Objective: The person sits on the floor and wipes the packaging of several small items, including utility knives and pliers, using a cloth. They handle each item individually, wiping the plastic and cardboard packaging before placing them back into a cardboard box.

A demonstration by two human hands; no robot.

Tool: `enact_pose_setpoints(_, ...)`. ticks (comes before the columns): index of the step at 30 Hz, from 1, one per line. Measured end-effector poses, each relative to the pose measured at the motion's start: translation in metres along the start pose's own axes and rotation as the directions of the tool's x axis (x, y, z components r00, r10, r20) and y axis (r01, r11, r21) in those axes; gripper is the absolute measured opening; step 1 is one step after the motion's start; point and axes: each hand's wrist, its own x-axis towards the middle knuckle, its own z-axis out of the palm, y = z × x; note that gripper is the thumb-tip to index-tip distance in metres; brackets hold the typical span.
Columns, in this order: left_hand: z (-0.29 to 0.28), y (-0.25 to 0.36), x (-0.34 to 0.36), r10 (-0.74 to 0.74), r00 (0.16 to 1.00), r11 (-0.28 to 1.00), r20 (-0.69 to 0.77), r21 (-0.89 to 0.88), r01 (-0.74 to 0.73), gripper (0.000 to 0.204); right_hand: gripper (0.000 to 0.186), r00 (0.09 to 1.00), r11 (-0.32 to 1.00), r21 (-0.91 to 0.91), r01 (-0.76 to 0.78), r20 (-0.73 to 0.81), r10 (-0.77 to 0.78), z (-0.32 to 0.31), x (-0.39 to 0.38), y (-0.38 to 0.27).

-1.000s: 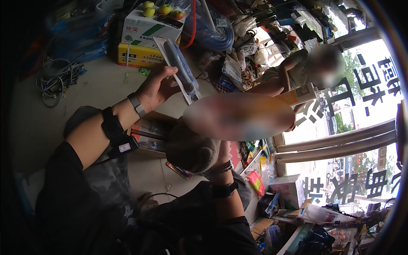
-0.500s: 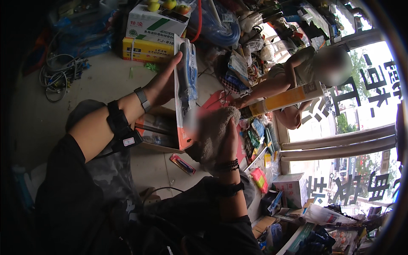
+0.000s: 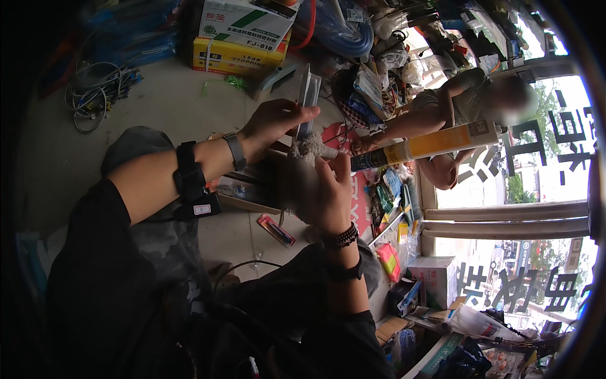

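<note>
**Two hands, a clear pack and a fuzzy cloth**

The left hand (image 3: pixel 273 126) is holding a long, clear plastic pack (image 3: pixel 309 88). Its thumb lies across the pack, and the top of the pack pokes up past the hand. The right hand (image 3: pixel 333 196) is lower down, with its fingers bent around a grey fuzzy cloth (image 3: pixel 307 146). The cloth is between the two hands, up against the bottom of the pack. Part of the cloth is blurry.

A big yellow tube (image 3: pixel 435 141) points out to the right. Its dark end is right by the right hand's fingers, but I cannot tell if they hold it.

Under the left arm there is an open cardboard box (image 3: pixel 250 203) with things in it. A small red packet (image 3: pixel 276 230) lies on the floor (image 3: pixel 170 107) near the box. Farther up, a white and green box (image 3: pixel 243 24) sits on a yellow box (image 3: pixel 240 57). A messy bunch of cables (image 3: pixel 98 95) is off to the left. On the right, another person (image 3: pixel 464 95) sits near the window (image 3: pixel 549 145).
</note>
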Motion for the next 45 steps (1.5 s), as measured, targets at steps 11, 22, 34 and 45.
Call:
enact_pose_setpoints(11,-0.033,0.030,0.022,0.306,0.952,0.937,-0.024,-0.167,-0.305,0.045,0.027,0.961,0.996,0.048,0.078,0.261,-0.088,-0.005,-0.003,-0.012)
enact_pose_setpoints(22,-0.048,0.038,0.021,0.307,0.912,0.862,0.273,-0.485,-0.145,0.090,0.033,1.000,0.998,-0.054,-0.020,-0.001,0.020,-0.021,0.006,-0.006)
enact_pose_setpoints(34,-0.056,0.030,0.035,0.438,0.633,0.751,0.638,-0.647,0.133,0.093,0.024,0.956,0.857,0.444,-0.263,0.000,0.294,-0.020,-0.001,0.009)
enact_pose_setpoints(45,-0.040,0.028,0.030,0.346,0.791,0.886,0.504,-0.452,-0.100,0.102,0.033,0.837,0.304,0.906,-0.294,0.090,0.540,-0.021,-0.008,-0.011)
